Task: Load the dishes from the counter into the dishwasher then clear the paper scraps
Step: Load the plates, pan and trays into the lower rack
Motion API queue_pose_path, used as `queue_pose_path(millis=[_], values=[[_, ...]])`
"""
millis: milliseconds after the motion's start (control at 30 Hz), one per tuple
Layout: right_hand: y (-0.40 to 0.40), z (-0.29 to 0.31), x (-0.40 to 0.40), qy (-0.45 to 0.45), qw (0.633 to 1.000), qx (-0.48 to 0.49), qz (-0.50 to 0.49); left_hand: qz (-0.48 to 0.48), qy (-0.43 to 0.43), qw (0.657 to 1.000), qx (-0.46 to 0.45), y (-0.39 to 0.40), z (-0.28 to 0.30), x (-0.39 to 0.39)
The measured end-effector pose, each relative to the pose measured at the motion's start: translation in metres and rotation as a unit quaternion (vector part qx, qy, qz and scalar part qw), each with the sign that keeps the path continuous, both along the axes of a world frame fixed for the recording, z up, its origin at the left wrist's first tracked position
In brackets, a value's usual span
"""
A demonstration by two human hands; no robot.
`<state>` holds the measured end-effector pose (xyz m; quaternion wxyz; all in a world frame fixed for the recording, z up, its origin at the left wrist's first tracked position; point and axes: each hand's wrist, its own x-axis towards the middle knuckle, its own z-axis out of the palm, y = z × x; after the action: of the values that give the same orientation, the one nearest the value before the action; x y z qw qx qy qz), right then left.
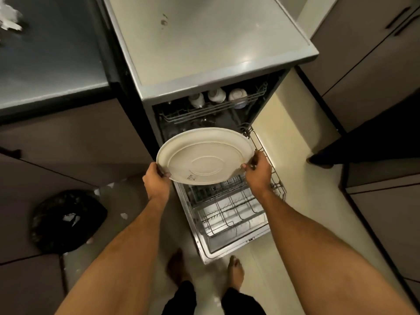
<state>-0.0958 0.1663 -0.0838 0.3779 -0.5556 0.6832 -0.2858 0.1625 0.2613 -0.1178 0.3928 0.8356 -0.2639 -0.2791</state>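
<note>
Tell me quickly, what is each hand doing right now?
Left hand: grips the left rim of the round white ceramic plate.
Right hand: grips the plate's right rim.

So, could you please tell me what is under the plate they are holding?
The pulled-out lower rack lies under the plate; its near section looks empty. The part directly beneath the plate is covered, so I cannot tell what it holds.

Cream plate [205,156]; seemingly black bin bag [68,220]

Glossy cream ceramic plate [204,155], coated wire rack [231,212], brushed metal countertop [204,42].
</note>
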Motion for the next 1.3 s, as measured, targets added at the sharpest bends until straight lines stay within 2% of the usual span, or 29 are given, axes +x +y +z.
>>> queue_pose_path(millis=[200,333,400,467,600,667,833,1100,1300], values=[[-0.007,-0.056,-0.034,-0.011,0.999,0.037,-0.004,0.007,-0.002,1.0,0.017,-0.001,-0.053,-0.036],[-0.035,-0.103,-0.048,-0.054,0.997,0.058,0.016,0.061,-0.011,0.998,0.021,-0.015,-0.091,-0.06],[-0.054,-0.12,-0.052,-0.102,0.992,0.069,0.009,0.08,-0.014,0.996,0.023,-0.026,-0.107,-0.07],[-0.074,-0.138,-0.056,-0.109,0.992,0.067,0.004,0.088,-0.025,0.995,0.025,-0.039,-0.124,-0.078],[-0.121,-0.165,-0.052,-0.101,0.993,0.051,0.039,0.105,-0.044,0.993,0.01,-0.078,-0.14,-0.086],[-0.146,-0.177,-0.045,-0.047,0.993,0.033,0.101,0.138,-0.041,0.989,0.02,-0.1,-0.149,-0.081],[-0.194,-0.199,-0.018,-0.073,0.985,0.003,0.157,0.168,-0.052,0.984,0.019,-0.139,-0.185,-0.054],[-0.244,-0.24,0.023,-0.039,0.986,-0.011,0.163,0.197,-0.034,0.98,-0.006,-0.18,-0.218,-0.026],[-0.257,-0.267,0.035,-0.019,0.98,-0.015,0.197,0.188,-0.011,0.98,0.061,-0.194,-0.249,-0.01]])
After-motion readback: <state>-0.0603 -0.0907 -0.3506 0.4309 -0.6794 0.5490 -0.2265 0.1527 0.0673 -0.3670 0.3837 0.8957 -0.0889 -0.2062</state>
